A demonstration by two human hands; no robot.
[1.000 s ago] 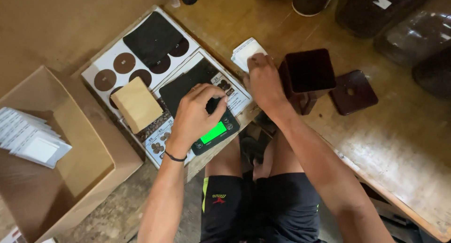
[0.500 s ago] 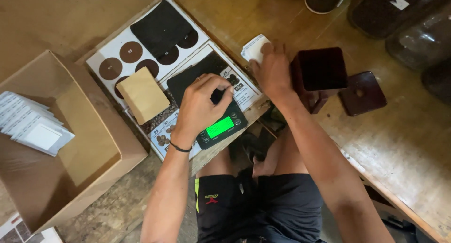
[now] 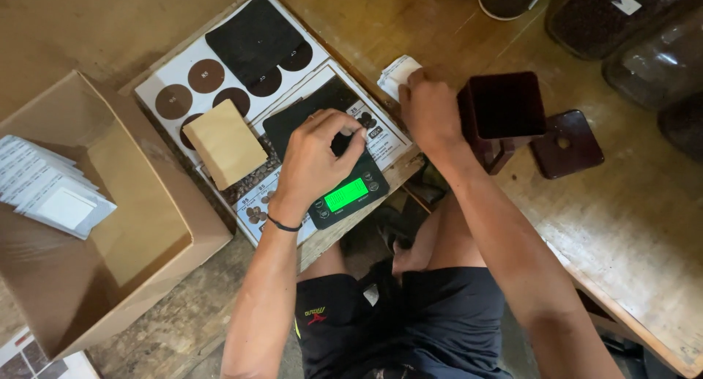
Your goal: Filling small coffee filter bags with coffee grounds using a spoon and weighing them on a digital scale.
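The left hand is hovering with fingers curled and pinched over the black digital scale, whose green display is glowing just below the wrist; whether anything sits in the pinch I cannot tell. The right hand is pressing its fingertips on a small white packet, with a dark red square container just beside its knuckles.

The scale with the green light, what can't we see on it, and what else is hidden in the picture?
- Scale, head view: the left hand covers its top, so whatever lies there is hidden; the lit figures are too small.
- White packet: the right hand covers part of it.
- Dark square container: its inside is too dark to see.
- Glass jars: cut off by the top and right edges.
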